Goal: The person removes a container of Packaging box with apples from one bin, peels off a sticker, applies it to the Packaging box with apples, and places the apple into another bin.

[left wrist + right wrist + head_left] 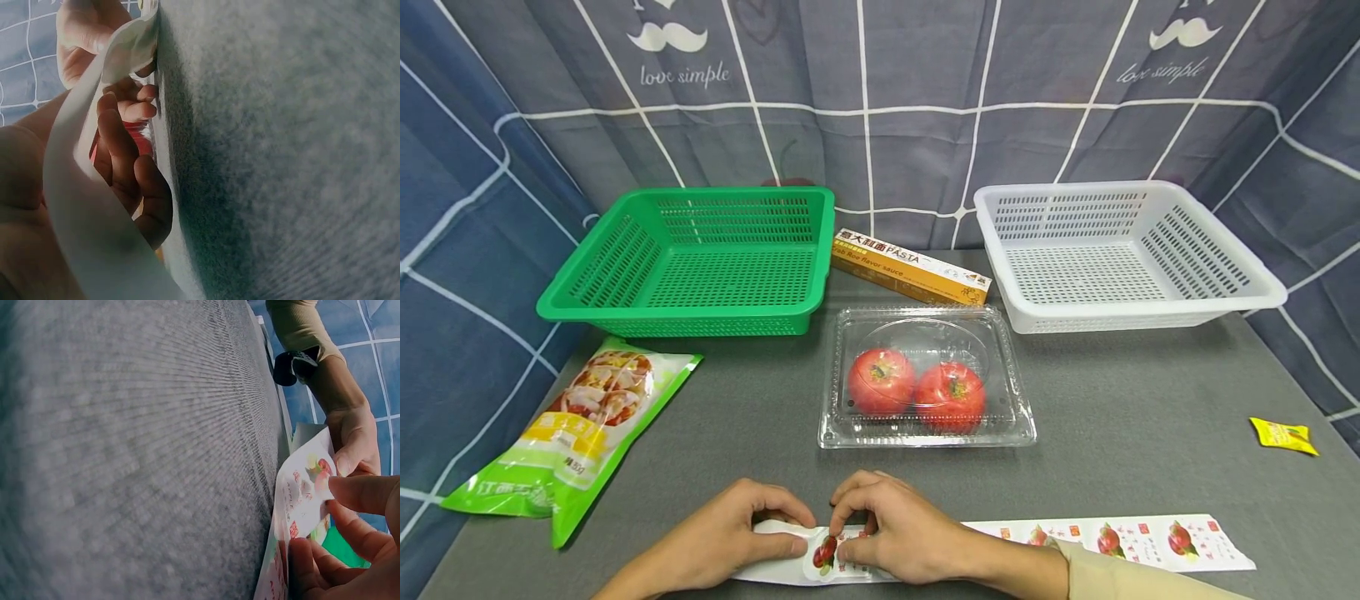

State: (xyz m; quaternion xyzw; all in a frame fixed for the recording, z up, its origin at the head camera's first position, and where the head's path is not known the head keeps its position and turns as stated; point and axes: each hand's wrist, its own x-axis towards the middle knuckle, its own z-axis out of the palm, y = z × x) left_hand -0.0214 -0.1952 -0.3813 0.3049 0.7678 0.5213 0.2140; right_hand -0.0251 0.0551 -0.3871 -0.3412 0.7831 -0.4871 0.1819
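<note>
A long white sticker strip printed with red fruit lies along the front of the table. My left hand pinches its left end between thumb and fingers. Close beside it, my right hand pinches the strip at one fruit sticker, thumb on the printed face. In the right wrist view, the strip bends up from the table between both hands; whether that sticker is partly lifted, I cannot tell. Its loose end curves past my left hand in the left wrist view.
Behind the hands is a clear plastic box holding two red apples. Farther back stand a green basket, a pasta box and a white basket. A green food bag lies left, a yellow wrapped sweet right.
</note>
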